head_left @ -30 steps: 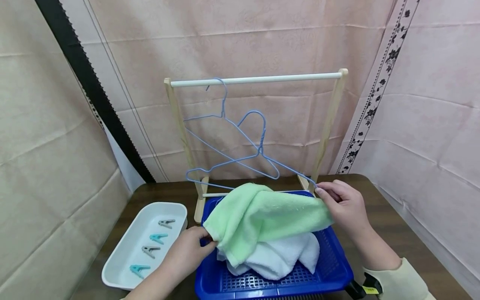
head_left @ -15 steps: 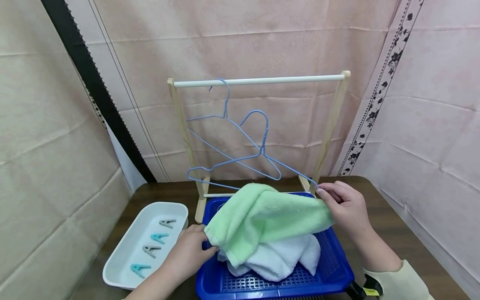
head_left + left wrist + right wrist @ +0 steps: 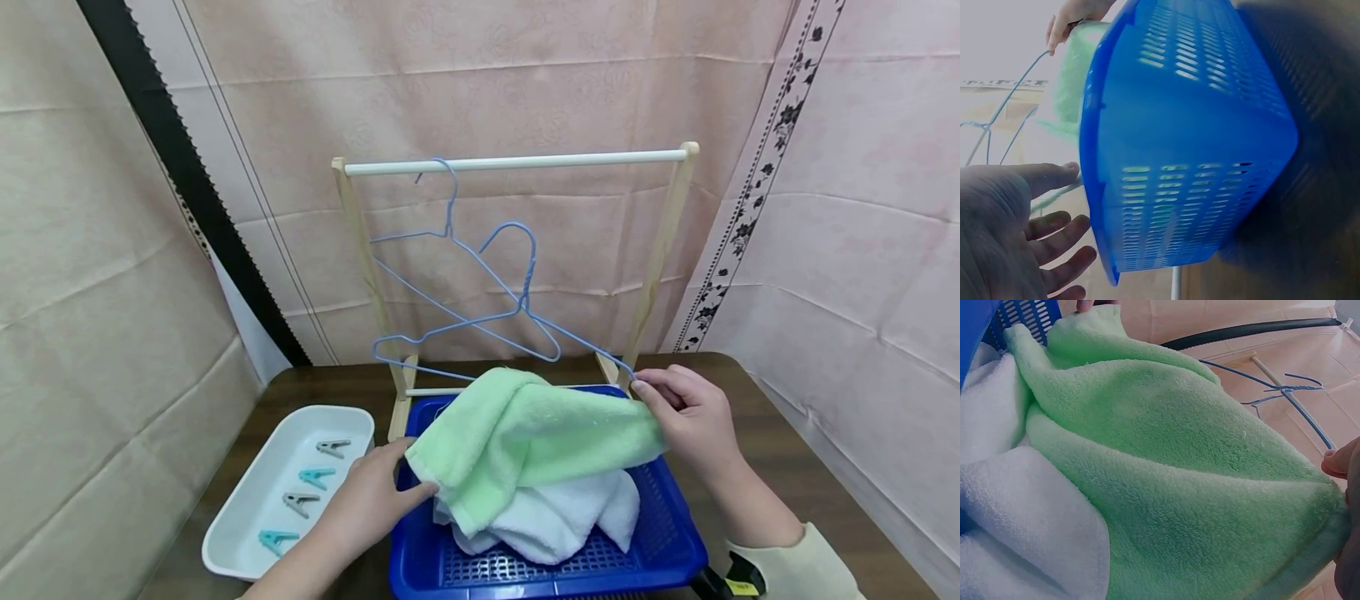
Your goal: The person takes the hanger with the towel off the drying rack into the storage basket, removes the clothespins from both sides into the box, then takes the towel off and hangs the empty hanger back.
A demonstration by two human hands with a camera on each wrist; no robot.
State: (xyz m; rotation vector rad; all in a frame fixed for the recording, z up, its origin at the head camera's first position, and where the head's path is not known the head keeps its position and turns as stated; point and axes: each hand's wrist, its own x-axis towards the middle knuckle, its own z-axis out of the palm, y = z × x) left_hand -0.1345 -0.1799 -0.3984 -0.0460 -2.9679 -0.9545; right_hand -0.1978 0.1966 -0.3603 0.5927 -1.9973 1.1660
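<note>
My right hand (image 3: 693,414) pinches the right end of a blue wire clothes hanger (image 3: 577,335). A green towel (image 3: 540,429) drapes over the hanger's lower part; in the right wrist view its corner reaches the same fingers. At the towel's left corner my left hand (image 3: 378,492) has its fingers spread, thumb beside the cloth. In the left wrist view those fingers (image 3: 1063,240) hold nothing and lie beside the rim of the blue basket (image 3: 1147,137); whether the thumb touches is unclear. A white towel (image 3: 555,517) lies in the basket under the green one.
A wooden rack with a white bar (image 3: 570,161) stands behind the basket. Another blue hanger (image 3: 452,208) hangs on its left part. A white tray (image 3: 247,500) with several clothespins (image 3: 300,502) sits at the left on the brown table (image 3: 772,442).
My left hand has let go of the towel's left corner and spread its fingers. My right hand stays on the hanger, and the towel has hardly moved.
</note>
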